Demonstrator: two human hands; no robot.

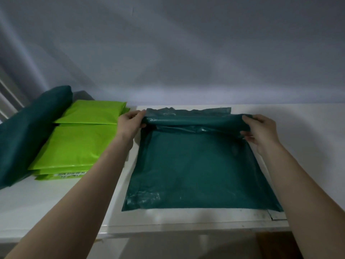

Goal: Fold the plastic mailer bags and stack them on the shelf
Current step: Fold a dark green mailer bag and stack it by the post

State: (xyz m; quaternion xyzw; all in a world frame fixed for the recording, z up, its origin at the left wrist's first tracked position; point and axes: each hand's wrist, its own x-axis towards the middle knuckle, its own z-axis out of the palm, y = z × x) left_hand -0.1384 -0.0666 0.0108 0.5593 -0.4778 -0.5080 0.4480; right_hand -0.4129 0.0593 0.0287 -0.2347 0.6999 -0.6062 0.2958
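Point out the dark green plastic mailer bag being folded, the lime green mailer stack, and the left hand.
Dark green plastic mailer bag [196, 169]: head view, flat middle panel.
Lime green mailer stack [78, 144]: head view, top bag's face.
Left hand [130, 122]: head view, back of hand.

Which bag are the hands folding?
The flat dark green bag in the middle. The left hand and right hand pinch its far edge. The lime bags and the other dark green bundle lie untouched.

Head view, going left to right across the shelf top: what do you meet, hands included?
Dark green bundle → lime green mailer stack → left hand → dark green mailer bag → right hand.
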